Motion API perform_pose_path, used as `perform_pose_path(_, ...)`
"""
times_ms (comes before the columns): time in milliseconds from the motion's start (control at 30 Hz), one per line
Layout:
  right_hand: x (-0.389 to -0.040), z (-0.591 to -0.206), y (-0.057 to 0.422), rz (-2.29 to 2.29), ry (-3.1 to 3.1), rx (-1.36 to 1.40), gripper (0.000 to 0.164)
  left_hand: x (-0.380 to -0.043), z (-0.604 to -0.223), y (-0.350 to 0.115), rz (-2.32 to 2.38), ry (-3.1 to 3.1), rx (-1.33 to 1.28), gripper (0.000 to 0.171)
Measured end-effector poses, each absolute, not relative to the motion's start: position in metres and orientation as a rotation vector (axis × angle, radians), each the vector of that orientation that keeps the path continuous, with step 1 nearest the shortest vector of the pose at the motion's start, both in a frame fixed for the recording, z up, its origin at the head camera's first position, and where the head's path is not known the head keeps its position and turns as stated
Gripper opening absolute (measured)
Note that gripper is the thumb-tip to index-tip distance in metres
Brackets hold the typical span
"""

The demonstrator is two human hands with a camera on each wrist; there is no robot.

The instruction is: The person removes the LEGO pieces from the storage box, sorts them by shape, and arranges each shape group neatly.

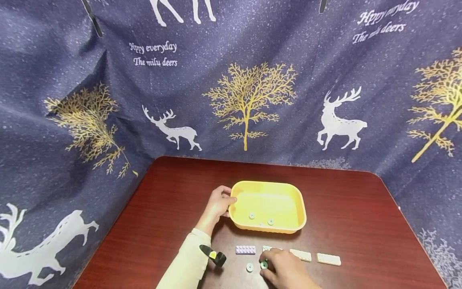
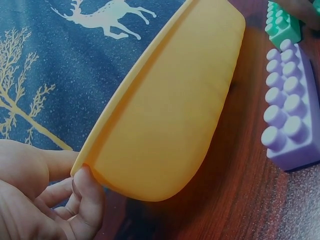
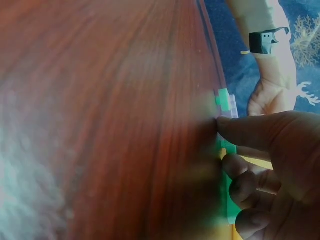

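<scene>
My left hand [image 1: 217, 202] grips the left rim of a yellow plastic bin [image 1: 267, 230], thumb on one side and fingers on the other. Inside the bin lie two small pale round pieces, one left [image 1: 251, 215] and one right [image 1: 270, 221], plus a tiny pale bit. In front of the bin, my right hand [image 1: 283, 268] pinches a small green round piece [image 1: 264, 265] with a hole in its middle, low over the table. A similar round piece [image 1: 250, 267] lies just left of it. Behind the right hand, a green toy brick [image 2: 285, 30] is partly hidden.
A purple studded brick [image 1: 245, 250] lies left of the green one. Two cream bricks, a nearer one [image 1: 301, 255] and a farther right one [image 1: 329, 259], continue the row. The dark red table [image 1: 353, 216] ends at a blue patterned cloth [image 1: 274, 132].
</scene>
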State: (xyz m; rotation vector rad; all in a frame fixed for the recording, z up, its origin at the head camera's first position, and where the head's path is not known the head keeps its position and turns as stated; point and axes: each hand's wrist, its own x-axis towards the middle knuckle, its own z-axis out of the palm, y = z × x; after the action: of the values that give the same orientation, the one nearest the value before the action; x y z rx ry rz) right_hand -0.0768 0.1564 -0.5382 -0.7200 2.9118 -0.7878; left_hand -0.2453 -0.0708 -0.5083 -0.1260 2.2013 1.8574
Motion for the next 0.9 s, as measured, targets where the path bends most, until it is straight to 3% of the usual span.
perform_pose_path(900, -0.0727, -0.5384, 0.1583, -0.855, 2.874, -0.692, 0.023, -0.2462, -0.5095, -0.0706, 1.85, 2.205, -0.137, 0.038)
